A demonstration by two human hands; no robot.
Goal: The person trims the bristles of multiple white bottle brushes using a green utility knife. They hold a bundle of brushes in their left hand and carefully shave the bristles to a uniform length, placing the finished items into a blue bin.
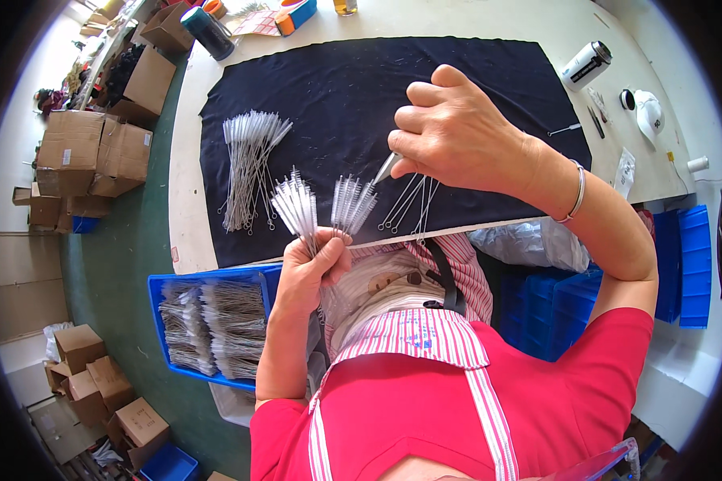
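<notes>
My left hand (317,264) is closed round the wire stems of a bunch of straw brushes (295,204), whose white bristle heads fan upward in two clusters. Above it my right hand (441,120) is wrapped round a pointed metal tool (387,167); its tip reaches the right-hand cluster, and its handle is hidden in my fingers. Left of my hands, a pile of straw brushes (249,168) lies on the black cloth (329,96), looped ends toward me. Below my right hand, several more looped wire stems (413,204) lie on the cloth, their upper ends hidden.
At lower left, a blue crate (159,321) holds stacked brushes. A single brush (565,129) lies at the cloth's right. Around the table (188,192) edges stand a dark bottle (207,32), a white bottle (587,66) and a white cap (648,115). Cardboard boxes (70,152) line the left.
</notes>
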